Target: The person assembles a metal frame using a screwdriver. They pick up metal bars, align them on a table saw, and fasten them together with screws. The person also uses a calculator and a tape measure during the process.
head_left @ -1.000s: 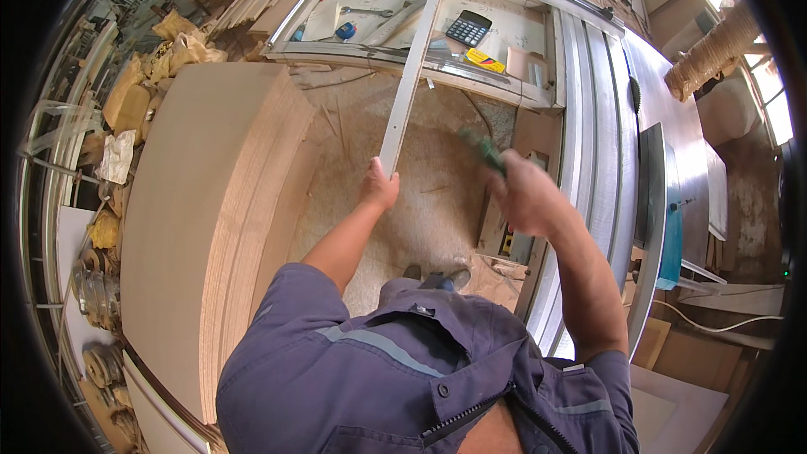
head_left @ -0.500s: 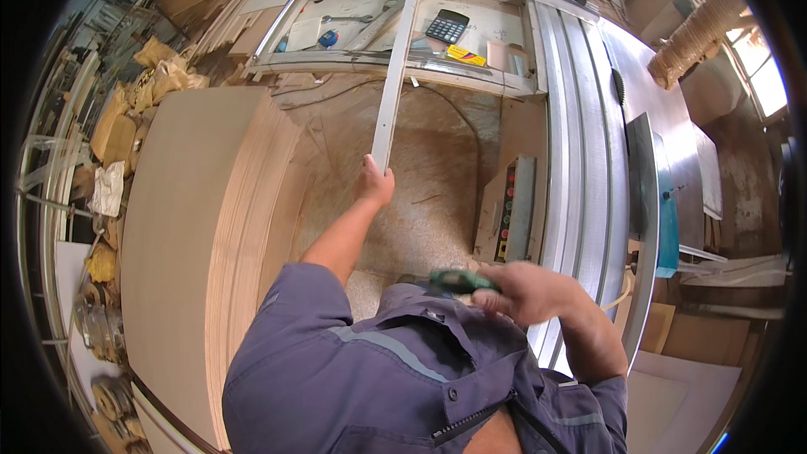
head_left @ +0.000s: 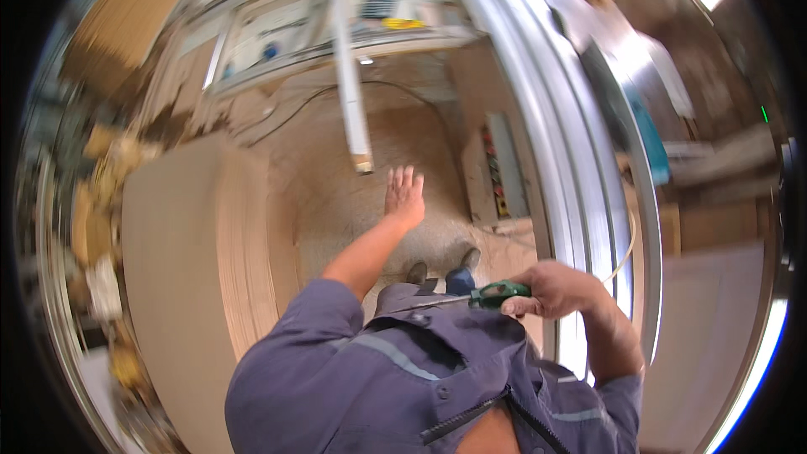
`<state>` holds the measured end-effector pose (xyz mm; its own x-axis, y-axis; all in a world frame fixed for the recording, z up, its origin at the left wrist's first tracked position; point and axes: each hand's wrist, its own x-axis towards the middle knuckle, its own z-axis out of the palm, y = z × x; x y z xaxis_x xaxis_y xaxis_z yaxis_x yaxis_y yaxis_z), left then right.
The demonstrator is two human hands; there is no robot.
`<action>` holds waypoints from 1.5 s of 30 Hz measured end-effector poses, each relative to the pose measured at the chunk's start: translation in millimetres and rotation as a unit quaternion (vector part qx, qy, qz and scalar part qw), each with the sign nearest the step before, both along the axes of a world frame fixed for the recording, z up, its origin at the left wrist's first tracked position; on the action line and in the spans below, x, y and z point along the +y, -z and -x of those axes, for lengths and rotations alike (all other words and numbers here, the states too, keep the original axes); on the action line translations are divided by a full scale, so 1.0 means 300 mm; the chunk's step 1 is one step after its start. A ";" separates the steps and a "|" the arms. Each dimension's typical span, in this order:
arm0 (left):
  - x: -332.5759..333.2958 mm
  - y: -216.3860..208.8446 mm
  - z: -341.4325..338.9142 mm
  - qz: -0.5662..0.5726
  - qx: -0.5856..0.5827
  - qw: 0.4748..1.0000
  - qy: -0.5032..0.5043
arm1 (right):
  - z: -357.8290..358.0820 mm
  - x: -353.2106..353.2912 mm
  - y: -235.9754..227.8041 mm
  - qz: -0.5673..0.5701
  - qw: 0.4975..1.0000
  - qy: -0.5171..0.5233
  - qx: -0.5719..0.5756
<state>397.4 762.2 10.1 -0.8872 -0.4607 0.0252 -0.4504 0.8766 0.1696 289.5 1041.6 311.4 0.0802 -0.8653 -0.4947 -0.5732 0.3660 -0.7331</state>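
Note:
A screwdriver with a green handle [head_left: 496,293] is gripped in my right hand [head_left: 555,289], close in front of my jacket. Its thin metal shaft points left. My left hand [head_left: 405,197] is empty, fingers extended, just to the right of and below the near end of a long white bar [head_left: 350,109]. A small gap separates the hand from the bar. That bar juts toward me from a metal frame [head_left: 277,71], and its near end shows a brownish tip.
Stacked brown boards [head_left: 181,244] stand at my left. Metal rails [head_left: 546,118] run along the right, beside a control panel [head_left: 504,168] with coloured buttons. A calculator [head_left: 380,4] and a yellow packet [head_left: 403,23] lie in the far frame. A cable [head_left: 311,97] crosses the floor.
My left hand has let go of the white bar and moved down and right of its end. The screwdriver now shows more plainly in my right hand. The whole view has turned.

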 end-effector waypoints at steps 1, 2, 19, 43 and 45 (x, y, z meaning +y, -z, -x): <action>0.081 0.027 -0.025 -0.057 -0.029 0.997 0.040 | -0.025 0.028 -0.012 -0.055 0.986 0.003 0.161; 0.143 0.018 -0.062 -0.122 -0.059 0.989 0.058 | -0.027 0.066 0.008 -0.073 0.960 0.047 0.265; 0.157 0.335 -0.614 -0.166 -0.392 0.886 0.186 | -0.579 1.458 -0.140 -0.033 0.707 0.447 0.547; 2.140 -0.288 -0.174 -0.353 -0.051 0.703 0.615 | -1.740 2.038 -0.156 0.221 0.304 0.605 0.702; 2.238 -0.257 -0.158 -0.327 -0.005 0.691 0.644 | -1.802 2.041 -0.117 0.271 0.301 0.619 0.673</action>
